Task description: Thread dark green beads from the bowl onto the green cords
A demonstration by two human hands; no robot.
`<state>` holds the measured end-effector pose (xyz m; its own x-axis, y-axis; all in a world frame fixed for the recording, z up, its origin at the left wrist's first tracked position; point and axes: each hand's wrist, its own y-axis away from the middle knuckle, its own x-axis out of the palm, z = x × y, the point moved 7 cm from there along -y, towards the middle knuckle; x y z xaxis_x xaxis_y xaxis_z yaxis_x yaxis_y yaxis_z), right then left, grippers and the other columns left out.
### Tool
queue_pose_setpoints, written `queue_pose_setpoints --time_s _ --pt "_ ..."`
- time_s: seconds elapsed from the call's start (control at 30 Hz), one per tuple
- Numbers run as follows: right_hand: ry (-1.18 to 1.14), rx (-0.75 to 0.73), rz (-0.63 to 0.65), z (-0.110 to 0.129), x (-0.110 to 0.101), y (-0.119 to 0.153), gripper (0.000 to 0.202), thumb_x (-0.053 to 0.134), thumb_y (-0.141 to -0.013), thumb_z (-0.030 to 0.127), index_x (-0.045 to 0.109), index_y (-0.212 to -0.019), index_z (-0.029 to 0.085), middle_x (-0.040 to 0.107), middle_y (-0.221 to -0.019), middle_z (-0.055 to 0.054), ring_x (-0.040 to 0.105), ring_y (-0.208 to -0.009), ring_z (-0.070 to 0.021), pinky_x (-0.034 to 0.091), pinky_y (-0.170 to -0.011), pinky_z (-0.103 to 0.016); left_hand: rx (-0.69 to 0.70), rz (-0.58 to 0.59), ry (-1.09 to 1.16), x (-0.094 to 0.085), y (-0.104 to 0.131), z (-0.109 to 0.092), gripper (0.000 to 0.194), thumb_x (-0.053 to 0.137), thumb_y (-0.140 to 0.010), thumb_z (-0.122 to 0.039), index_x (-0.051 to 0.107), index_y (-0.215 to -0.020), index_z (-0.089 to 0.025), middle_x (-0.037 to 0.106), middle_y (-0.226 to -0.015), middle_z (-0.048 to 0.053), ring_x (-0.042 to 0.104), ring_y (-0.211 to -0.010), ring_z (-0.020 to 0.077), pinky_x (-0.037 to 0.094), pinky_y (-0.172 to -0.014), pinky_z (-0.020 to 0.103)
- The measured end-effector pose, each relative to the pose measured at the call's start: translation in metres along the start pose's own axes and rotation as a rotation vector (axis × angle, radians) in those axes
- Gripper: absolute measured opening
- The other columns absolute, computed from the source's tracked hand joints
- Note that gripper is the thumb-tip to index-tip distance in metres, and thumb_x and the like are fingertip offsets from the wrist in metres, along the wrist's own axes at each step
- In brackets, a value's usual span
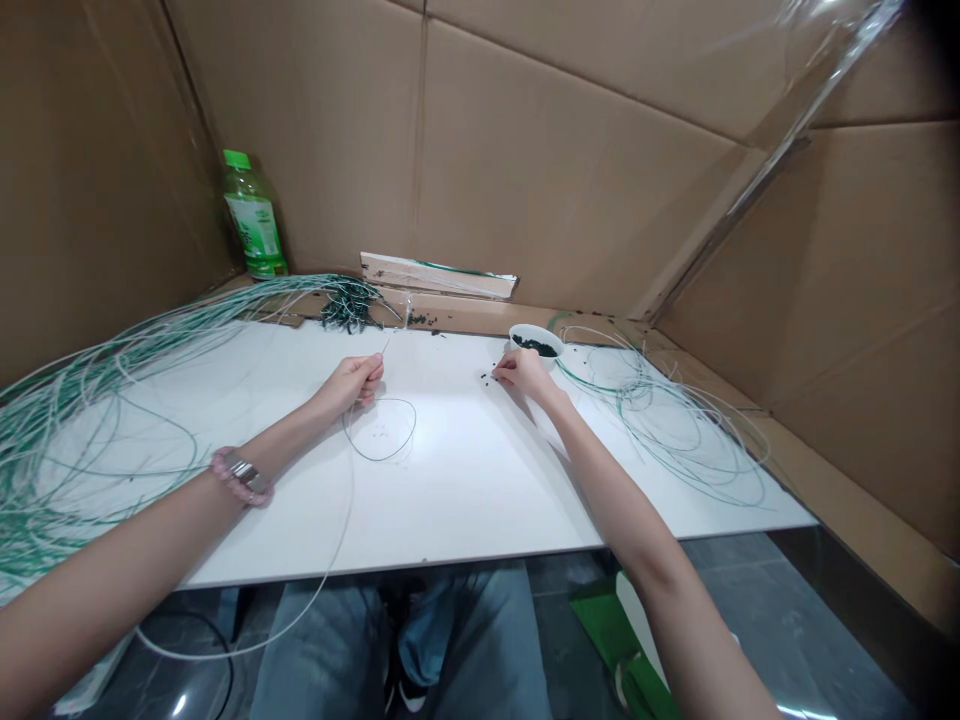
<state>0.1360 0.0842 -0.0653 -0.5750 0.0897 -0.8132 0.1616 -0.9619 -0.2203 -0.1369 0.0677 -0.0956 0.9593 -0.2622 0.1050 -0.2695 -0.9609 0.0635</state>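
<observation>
My left hand (358, 382) is closed on a thin wire (416, 425), whose tip sticks up above the fingers. The wire curls in a loop beside the hand, and a pale length hangs over the table's front edge. My right hand (519, 372) has its fingertips pinched together on the white table (450, 490), at a few small dark beads (484, 378). Whether a bead is between the fingertips is too small to tell. Just behind that hand stands a white bowl (556, 354) holding dark beads.
Green and white wires (112, 370) cover the left side, ending in a dark green bunch (349, 305). Looser wire coils (660, 420) lie at the right. A green bottle (255, 225) stands at the back left. Cardboard walls (540, 150) enclose the table.
</observation>
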Motion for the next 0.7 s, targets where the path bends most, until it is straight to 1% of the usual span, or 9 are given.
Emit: queue_pose_setpoints --time_s 0.1,0.2,0.33,0.43,0.7 --pt "0.044 0.0 -0.015 0.0006 -0.0018 -0.0004 0.019 0.06 -0.073 0.017 0.066 -0.055 0.014 0.06 -0.048 -0.002 0.05 -0.045 -0.0109 0.04 -0.051 -0.022 0.0 -0.001 -0.004 0.0 0.0006 -0.0008 0.039 0.045 -0.086 -0.032 0.033 -0.052 -0.017 0.022 -0.045 -0.009 0.022 -0.032 0.0024 0.026 -0.031 0.014" --pt "0.076 -0.006 -0.023 0.0006 -0.0021 -0.0015 0.021 0.058 -0.074 0.015 0.066 -0.054 0.014 0.063 -0.053 -0.004 0.052 -0.05 -0.0124 0.04 -0.055 -0.024 0.006 0.002 -0.007 0.0004 0.0012 -0.0013 0.039 0.042 -0.088 -0.03 0.033 -0.052 -0.017 0.022 -0.045 -0.009 0.022 -0.032 0.0027 0.027 -0.031 0.014" --pt "0.096 -0.016 -0.017 0.0013 -0.0016 -0.0016 0.024 0.056 -0.076 0.014 0.066 -0.055 0.014 0.065 -0.056 -0.005 0.053 -0.053 -0.013 0.04 -0.059 -0.024 0.008 0.006 -0.01 0.0006 0.0009 -0.0007 0.039 0.044 -0.087 -0.031 0.034 -0.052 -0.017 0.022 -0.045 -0.008 0.023 -0.032 0.0029 0.027 -0.032 0.014" --pt "0.097 -0.016 -0.008 0.0013 -0.0009 -0.0009 0.023 0.056 -0.076 0.015 0.067 -0.056 0.014 0.065 -0.057 -0.005 0.053 -0.054 -0.0129 0.041 -0.06 -0.024 0.01 0.009 -0.012 0.0005 0.0003 -0.0002 0.039 0.045 -0.087 -0.032 0.033 -0.052 -0.017 0.022 -0.045 -0.009 0.022 -0.032 0.0028 0.027 -0.031 0.014" --pt "0.087 0.031 -0.02 -0.0061 0.0009 -0.0007 0.014 0.063 -0.073 0.018 0.069 -0.06 0.014 0.065 -0.055 -0.004 0.055 -0.055 -0.013 0.04 -0.057 -0.023 0.007 0.005 -0.027 0.0008 0.0008 0.0001 0.039 0.041 -0.089 -0.029 0.032 -0.053 -0.017 0.022 -0.045 -0.009 0.022 -0.032 0.0026 0.026 -0.031 0.013"
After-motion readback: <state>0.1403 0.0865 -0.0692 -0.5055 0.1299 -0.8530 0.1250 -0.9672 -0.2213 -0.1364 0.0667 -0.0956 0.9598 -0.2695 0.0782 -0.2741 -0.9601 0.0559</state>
